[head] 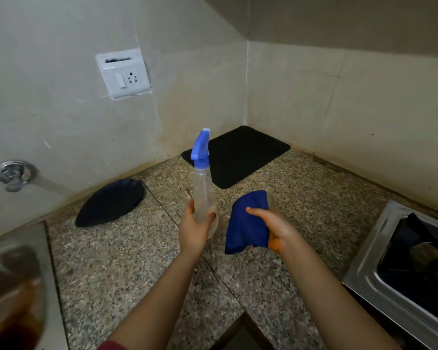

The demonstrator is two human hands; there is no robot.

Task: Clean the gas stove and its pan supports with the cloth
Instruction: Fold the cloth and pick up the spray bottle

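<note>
R hand (276, 228) grips cloth (248, 223) bunched under thumb, above counter (127, 269).

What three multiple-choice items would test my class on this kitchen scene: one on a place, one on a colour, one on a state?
1. Where in the view is the gas stove?
A. at the right edge
B. at the left edge
C. in the far corner

2. What colour is the cloth?
A. red
B. blue
C. white

3. What is the left hand doing?
A. lying flat and empty
B. pointing at the wall
C. gripping the spray bottle

Answers:
1 A, as its steel body shows only at the right edge.
2 B, as the cloth held in the right hand is dark blue.
3 C, as the hand wraps round the bottle's clear body and holds it upright.
</note>
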